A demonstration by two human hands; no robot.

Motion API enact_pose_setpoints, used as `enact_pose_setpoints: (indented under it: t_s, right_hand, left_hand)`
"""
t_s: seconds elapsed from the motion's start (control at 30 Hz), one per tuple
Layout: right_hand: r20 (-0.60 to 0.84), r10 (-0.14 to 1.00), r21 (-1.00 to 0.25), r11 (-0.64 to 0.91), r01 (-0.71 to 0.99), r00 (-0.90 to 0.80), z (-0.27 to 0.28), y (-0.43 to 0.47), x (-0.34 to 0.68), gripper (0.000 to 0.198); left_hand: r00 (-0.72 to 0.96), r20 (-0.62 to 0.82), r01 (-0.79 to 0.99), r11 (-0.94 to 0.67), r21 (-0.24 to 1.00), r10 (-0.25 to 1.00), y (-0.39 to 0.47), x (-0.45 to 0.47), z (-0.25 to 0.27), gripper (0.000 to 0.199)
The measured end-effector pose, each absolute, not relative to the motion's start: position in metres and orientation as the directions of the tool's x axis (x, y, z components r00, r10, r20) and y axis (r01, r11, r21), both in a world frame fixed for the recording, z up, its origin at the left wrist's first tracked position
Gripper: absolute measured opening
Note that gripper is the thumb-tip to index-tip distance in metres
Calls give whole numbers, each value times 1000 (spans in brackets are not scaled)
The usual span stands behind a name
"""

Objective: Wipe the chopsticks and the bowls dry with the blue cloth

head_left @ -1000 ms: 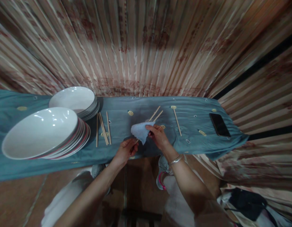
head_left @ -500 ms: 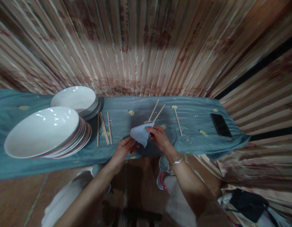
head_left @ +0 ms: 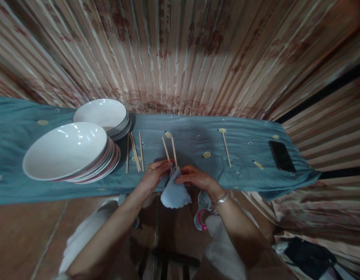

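Observation:
Two wooden chopsticks [head_left: 174, 151] point away from me above the table's near edge, their lower ends hidden between my hands. My left hand [head_left: 155, 175] is closed, its fingers pinching the chopsticks low down. Pressed against a pale blue cloth [head_left: 174, 194] are the thumb and fingers of my right hand [head_left: 195, 177], also closed. The cloth wraps round the lower part of the chopsticks and hangs below the table edge. Left of my hands, several loose chopsticks [head_left: 134, 151] lie on the tablecloth; a single chopstick [head_left: 226, 149] lies to the right.
A stack of large white bowls [head_left: 65, 151] stands at the left, with a second bowl stack [head_left: 100, 114] behind it. A black phone [head_left: 281, 156] rests at the right end of the blue tablecloth [head_left: 191, 132]. Pleated curtains [head_left: 180, 58] hang behind and to the right.
The held chopsticks have swung from leaning right to leaning left. The cloth has dropped lower and now hangs down, and my left hand has come up to the chopsticks. The view has shifted slightly.

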State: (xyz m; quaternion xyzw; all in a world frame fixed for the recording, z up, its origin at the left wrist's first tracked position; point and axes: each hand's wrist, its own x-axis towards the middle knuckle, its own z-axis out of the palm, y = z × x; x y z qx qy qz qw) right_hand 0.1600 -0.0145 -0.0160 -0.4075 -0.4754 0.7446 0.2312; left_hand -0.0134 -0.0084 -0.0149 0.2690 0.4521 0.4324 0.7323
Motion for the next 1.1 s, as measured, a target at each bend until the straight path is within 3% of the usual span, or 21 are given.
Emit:
enact_pose_setpoints:
  t_s: [0.27, 0.47, 0.8, 1.1]
  right_hand:
    - [-417, 687, -883, -461, 87, -595, -20, -17, 157, 21]
    - [-423, 685, -877, -473, 80, -593, -22, -20, 151, 21]
    - [-443, 629, -866, -485, 123, -639, -25, -26, 144, 19]
    - [-433, 697, -883, -456, 112, -571, -28, -19, 149, 25]
  left_hand:
    - [272, -413, -289, 483, 827, 869, -9, -16, -14, 17]
    - [253, -418, -317, 483, 817, 873, -8, -17, -15, 19]
    - [83, -406, -372, 407, 834, 910, 1, -26, -10, 21]
    - [130, -344, -280, 368, 887, 930, -5, -17, -19, 30]
